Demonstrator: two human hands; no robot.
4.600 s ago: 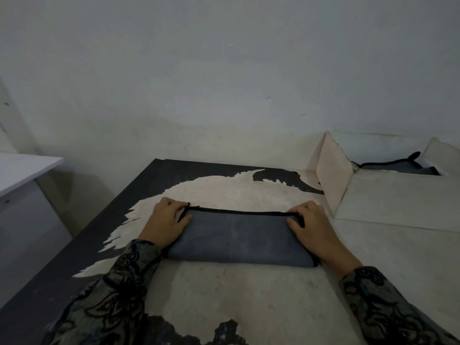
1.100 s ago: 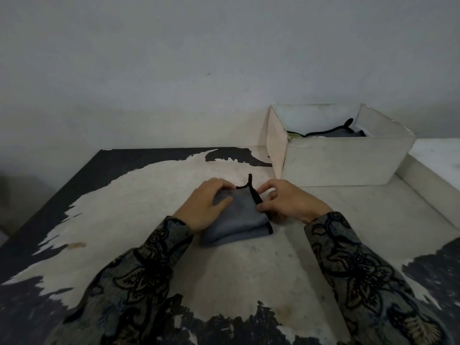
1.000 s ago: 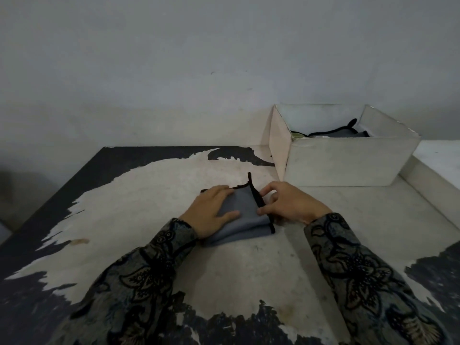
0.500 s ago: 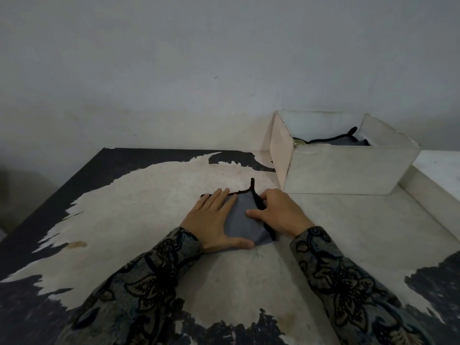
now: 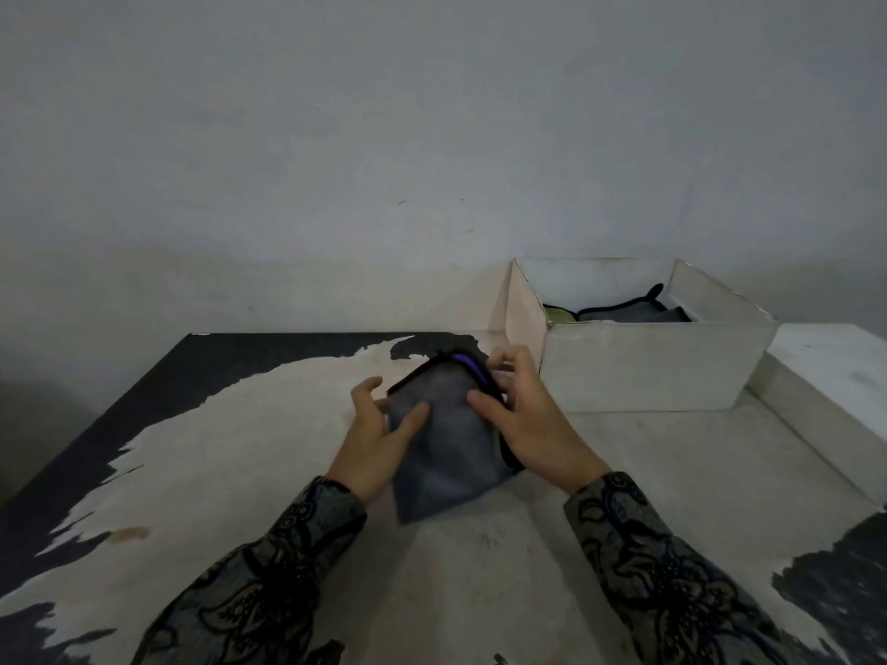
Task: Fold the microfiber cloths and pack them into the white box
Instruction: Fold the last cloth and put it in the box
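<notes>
We see both hands on the folded grey microfiber cloth with black stitched edging (image 5: 444,448), which they hold raised and tilted, its far edge higher than its near corner, above the worn table top of peeling black and pale surface (image 5: 240,472). The left hand (image 5: 379,439) grips the cloth's left side, thumb laid across the top face and the other fingers curled loosely at the edge. The right hand (image 5: 525,424) grips the right side, thumb pressed on the top face and fingers wrapped round the black-edged border. A short purple strip (image 5: 464,363) shows at the cloth's far edge; we cannot tell what it is. Just beyond the right hand stands the open white cardboard box (image 5: 643,371), close to the fingers but apart from them, its near wall between the hands and the inside. In the box lie a grey cloth with black edging (image 5: 633,312) and a yellowish-green cloth (image 5: 557,313), both largely hidden by the near wall. To the right of the box runs a pale raised ledge (image 5: 830,391), cut off by the frame. Both forearms wear dark floral-patterned sleeves (image 5: 672,578), which leave the picture at its lower edge. The underside of the held cloth and the fingers beneath it are hidden.
</notes>
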